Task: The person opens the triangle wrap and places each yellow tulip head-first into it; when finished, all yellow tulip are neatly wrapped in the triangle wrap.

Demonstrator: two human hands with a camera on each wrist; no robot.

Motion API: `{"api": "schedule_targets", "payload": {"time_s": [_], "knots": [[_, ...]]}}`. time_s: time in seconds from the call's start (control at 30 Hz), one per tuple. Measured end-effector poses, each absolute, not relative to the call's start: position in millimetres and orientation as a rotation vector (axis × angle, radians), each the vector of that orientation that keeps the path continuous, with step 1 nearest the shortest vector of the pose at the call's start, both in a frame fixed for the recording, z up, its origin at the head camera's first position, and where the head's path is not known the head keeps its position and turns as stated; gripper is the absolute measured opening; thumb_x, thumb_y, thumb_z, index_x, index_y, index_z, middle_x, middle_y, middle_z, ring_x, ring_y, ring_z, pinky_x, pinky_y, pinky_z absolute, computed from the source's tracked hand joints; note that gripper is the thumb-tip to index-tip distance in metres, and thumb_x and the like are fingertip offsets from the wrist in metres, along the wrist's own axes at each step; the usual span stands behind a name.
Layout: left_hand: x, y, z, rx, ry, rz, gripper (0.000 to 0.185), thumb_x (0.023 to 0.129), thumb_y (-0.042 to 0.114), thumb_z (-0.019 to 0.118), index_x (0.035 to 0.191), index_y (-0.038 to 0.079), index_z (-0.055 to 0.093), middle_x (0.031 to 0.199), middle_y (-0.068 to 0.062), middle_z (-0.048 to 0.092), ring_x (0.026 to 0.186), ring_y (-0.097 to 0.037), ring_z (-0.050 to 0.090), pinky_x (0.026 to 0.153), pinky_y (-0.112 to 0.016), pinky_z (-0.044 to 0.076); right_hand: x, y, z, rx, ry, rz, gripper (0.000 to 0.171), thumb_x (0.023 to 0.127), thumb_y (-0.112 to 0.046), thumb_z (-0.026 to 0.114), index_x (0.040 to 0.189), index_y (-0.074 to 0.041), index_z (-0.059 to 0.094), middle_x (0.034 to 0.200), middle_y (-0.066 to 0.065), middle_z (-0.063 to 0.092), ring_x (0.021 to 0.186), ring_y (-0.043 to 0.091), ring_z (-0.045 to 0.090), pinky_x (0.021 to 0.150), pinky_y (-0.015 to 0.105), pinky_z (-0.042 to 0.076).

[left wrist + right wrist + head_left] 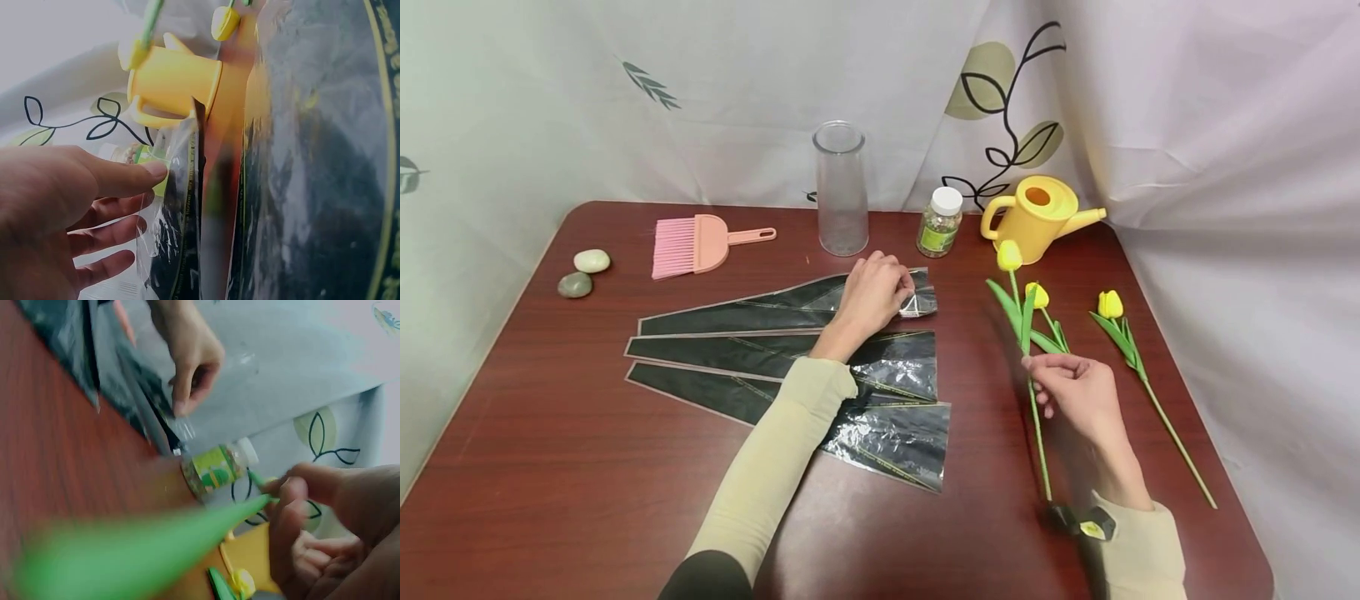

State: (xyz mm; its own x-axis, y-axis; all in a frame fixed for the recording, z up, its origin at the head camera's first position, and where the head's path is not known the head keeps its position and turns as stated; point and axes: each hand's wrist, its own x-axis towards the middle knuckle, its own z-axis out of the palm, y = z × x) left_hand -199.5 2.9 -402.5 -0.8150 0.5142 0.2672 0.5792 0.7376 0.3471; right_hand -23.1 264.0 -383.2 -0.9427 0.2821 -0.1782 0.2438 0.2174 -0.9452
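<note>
A dark red table (550, 467) stood before leaf-printed curtains. Three black-and-clear flower sleeves were laid side by side; the wide end of the farthest sleeve (775, 310) was pinched by the left hand (871, 296). A yellow tulip (1019, 333) was gripped by its stem in the right hand (1078, 392), right of the sleeves, near a yellow watering can (1037, 217).

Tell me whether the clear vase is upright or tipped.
Upright: the clear vase stands on the table with its open rim facing up.
</note>
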Motion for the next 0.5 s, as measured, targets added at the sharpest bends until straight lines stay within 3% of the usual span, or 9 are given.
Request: {"api": "schedule_targets", "payload": {"time_s": [0.1, 0.23, 0.37, 0.5], "knots": [[-199.5, 2.0, -400.9, -0.872, -2.78, -0.65, 0.006, 0.09, 0.021, 0.071, 0.088, 0.017, 0.073, 0.085, 0.006, 0.059, 0.087, -0.017, 0.05, 0.076, -0.033, 0.038, -31.3, 259.2, -378.1, -0.498, -2.092, 2.126, 0.019, 0.089, -0.007, 0.072, 0.097, 0.011, 0.069, 0.063, 0.007, 0.066, 0.049, 0.012, 0.062, 0.041, 0.025, 0.048], [-199.7, 1.1, -400.1, -0.884, -2.78, -0.666, 0.005, 0.09, 0.022, 0.072, 0.087, 0.017, 0.073, 0.086, 0.006, 0.059, 0.087, -0.017, 0.051, 0.077, -0.034, 0.038, -47.0, 255.9, -373.4, -0.476, -1.782, 2.231, 0.012, 0.09, -0.002, 0.069, 0.095, 0.008, 0.071, 0.073, 0.015, 0.07, 0.061, 0.022, 0.07, 0.049, 0.029, 0.054], [-199.1, 0.1, -400.0, -0.904, -2.781, -0.671, 0.005, 0.09, 0.023, 0.073, 0.086, 0.019, 0.073, 0.086, 0.007, 0.06, 0.086, -0.016, 0.05, 0.077, -0.033, 0.039, -67.5, 259.8, -375.0, -0.507, -1.532, 2.207, 0.029, 0.084, -0.006, 0.077, 0.099, 0.016, 0.067, 0.081, 0.022, 0.071, 0.068, 0.028, 0.072, 0.06, 0.034, 0.057], [-197.7, -0.6, -398.4, -0.912, -2.776, -0.698, 0.006, 0.089, 0.024, 0.074, 0.086, 0.019, 0.073, 0.085, 0.007, 0.06, 0.085, -0.015, 0.05, 0.077, -0.033, 0.039, -86.8, 267.2, -382.4, -0.59, -1.356, 2.147, 0.036, 0.077, -0.01, 0.084, 0.097, 0.016, 0.069, 0.082, 0.024, 0.07, 0.069, 0.029, 0.072, 0.064, 0.037, 0.057]]}}
